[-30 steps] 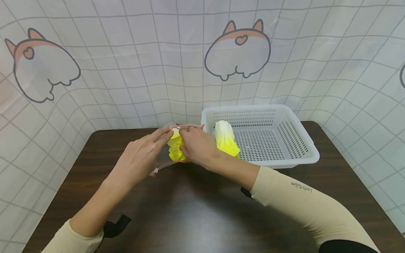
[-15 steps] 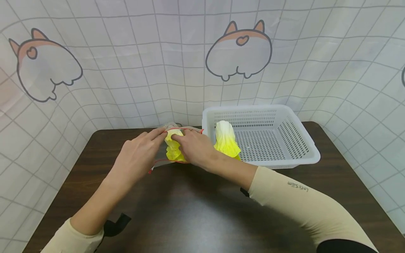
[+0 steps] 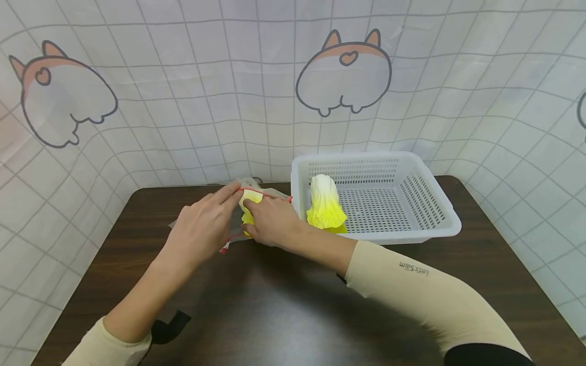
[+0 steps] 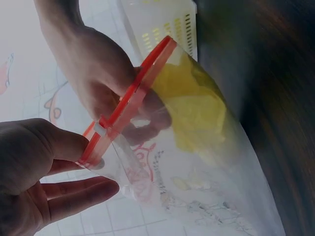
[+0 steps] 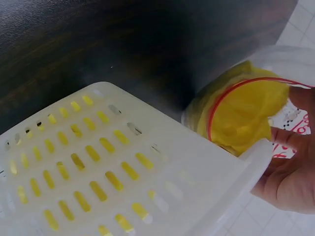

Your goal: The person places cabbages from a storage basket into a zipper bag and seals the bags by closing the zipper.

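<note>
Shifted L, R hand [image 3: 276, 221] touches yellow leaf [image 5: 241, 115], grip unclear; L hand [image 3: 199, 226] pinches bag [image 4: 219, 182] w/ red print [image 4: 148, 162] (wrist cams only).

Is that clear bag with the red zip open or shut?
Open: the clear bag has its red zip parted, and the right hand reaches in at a yellow cabbage leaf.

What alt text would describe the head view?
A person's left hand holds a clear, red-edged plastic bag while their right hand reaches into its mouth at a yellow-and-white cabbage piece. To the right, a white basket on a dark table holds a second cabbage piece.
</note>
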Available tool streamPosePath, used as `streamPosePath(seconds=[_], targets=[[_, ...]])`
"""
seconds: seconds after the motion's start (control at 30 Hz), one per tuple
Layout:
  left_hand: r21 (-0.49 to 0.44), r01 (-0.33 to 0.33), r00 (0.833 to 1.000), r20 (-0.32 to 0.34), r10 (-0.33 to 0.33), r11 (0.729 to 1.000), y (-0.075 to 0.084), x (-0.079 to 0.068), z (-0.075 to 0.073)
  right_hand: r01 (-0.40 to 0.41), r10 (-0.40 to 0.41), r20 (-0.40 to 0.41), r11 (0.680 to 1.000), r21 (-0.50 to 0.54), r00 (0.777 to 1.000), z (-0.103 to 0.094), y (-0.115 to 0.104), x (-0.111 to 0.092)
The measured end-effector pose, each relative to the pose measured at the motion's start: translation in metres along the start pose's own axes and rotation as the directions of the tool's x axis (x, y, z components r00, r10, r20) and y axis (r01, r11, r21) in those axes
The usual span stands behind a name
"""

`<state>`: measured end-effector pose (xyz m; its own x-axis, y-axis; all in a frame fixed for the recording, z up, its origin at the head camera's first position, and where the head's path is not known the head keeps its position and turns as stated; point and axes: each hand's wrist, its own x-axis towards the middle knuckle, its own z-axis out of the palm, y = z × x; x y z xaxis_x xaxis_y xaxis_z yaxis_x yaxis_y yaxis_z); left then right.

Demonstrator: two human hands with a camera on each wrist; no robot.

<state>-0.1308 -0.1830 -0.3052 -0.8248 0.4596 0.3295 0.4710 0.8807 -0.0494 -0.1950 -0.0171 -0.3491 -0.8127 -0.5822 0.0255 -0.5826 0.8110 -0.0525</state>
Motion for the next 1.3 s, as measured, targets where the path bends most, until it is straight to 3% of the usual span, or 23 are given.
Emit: streamPosePath(seconds=[0.37, 0.73, 1.03, 1.3], targets=[[-0.052, -0.04, 0.999, -0.036, 0.038, 0.998, -0.003, -0.001, 0.003, -0.019, 0.024, -0.057, 0.997, 0.081, 0.998, 0.006, 0.002, 0.012], [-0.109, -0.048, 0.998, -0.041, 0.044, 0.993, -0.007, -0.002, 0.003, 0.013, -0.019, -0.217, 0.999, -0.029, 0.976, 0.012, 0.003, 0.016], [-0.104, -0.045, 0.999, -0.032, 0.042, 0.994, -0.006, -0.002, 0.003, -0.025, 0.004, -0.21, 0.995, -0.098, 0.978, 0.018, 0.007, 0.02], [-0.104, -0.04, 0.999, -0.028, 0.037, 0.994, -0.007, -0.001, 0.002, -0.073, 0.064, -0.117, 0.994, -0.077, 0.991, 0.011, 0.0, 0.014]])
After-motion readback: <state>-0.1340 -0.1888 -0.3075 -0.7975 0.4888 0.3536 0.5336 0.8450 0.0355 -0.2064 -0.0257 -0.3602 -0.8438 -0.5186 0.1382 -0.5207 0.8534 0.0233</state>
